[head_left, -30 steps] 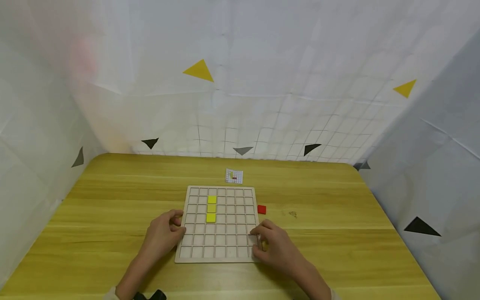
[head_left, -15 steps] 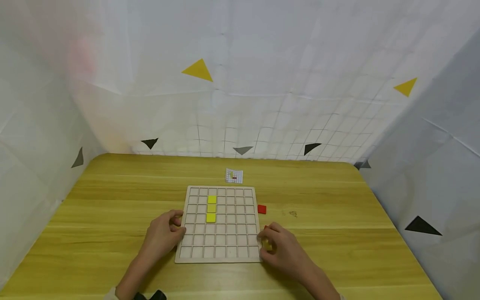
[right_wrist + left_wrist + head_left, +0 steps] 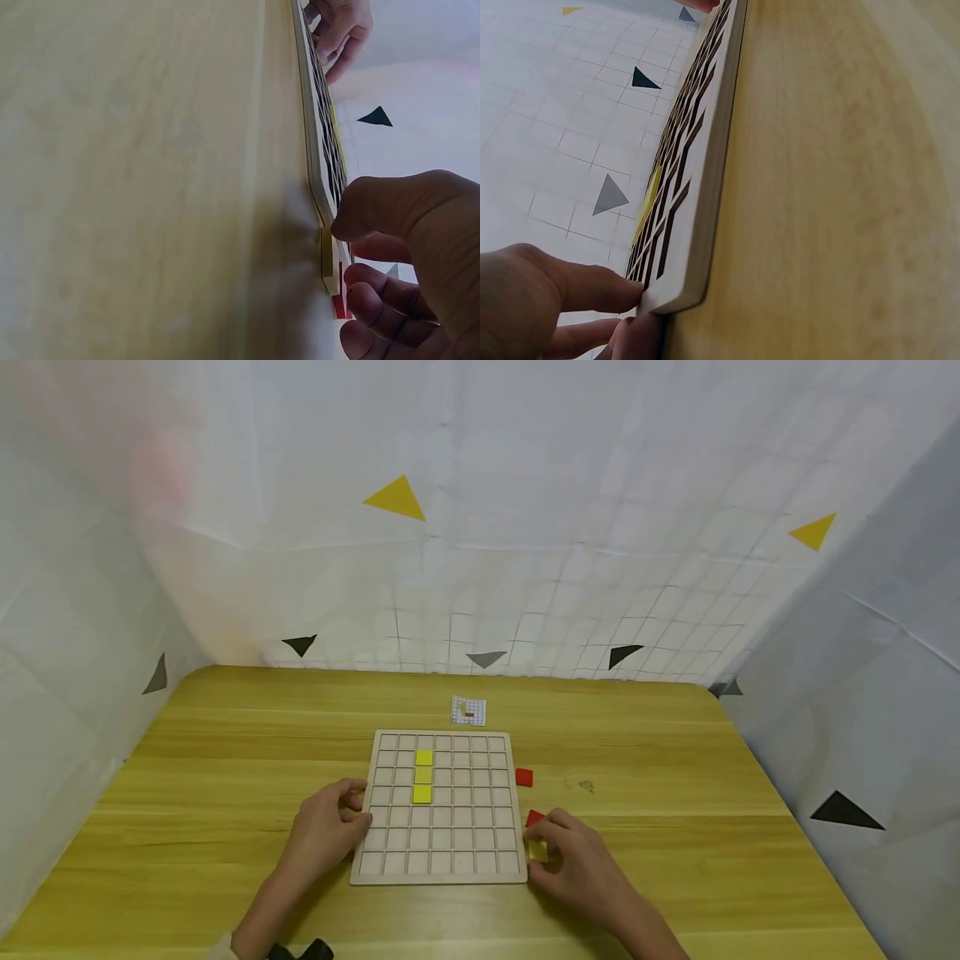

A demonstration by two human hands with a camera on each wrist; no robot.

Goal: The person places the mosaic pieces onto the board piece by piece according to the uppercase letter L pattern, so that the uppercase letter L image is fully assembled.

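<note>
A pale wooden grid board (image 3: 450,863) lies flat on the table, with three yellow square tiles (image 3: 423,775) in one column. At its left edge, my left hand (image 3: 326,827) grips the rim between thumb and fingers, as the left wrist view shows up close. My right hand (image 3: 577,864) is at the board's near right side, thumb and forefinger spread around a loose yellow tile (image 3: 537,851). In the right wrist view the thumb hovers beside this yellow tile (image 3: 328,259), which lies against the board. A red tile (image 3: 535,817) peeks out behind the right fingers.
Another red tile (image 3: 524,777) lies by the board's right edge. Beyond the board is a small printed grid card (image 3: 468,711). A black object (image 3: 303,951) shows at the bottom edge, and white sheeting (image 3: 525,527) encloses the table's back and sides.
My right hand has slid right, off the board's edge, to the loose yellow tile. The red tile behind it has come into view. My left hand has stayed put.
</note>
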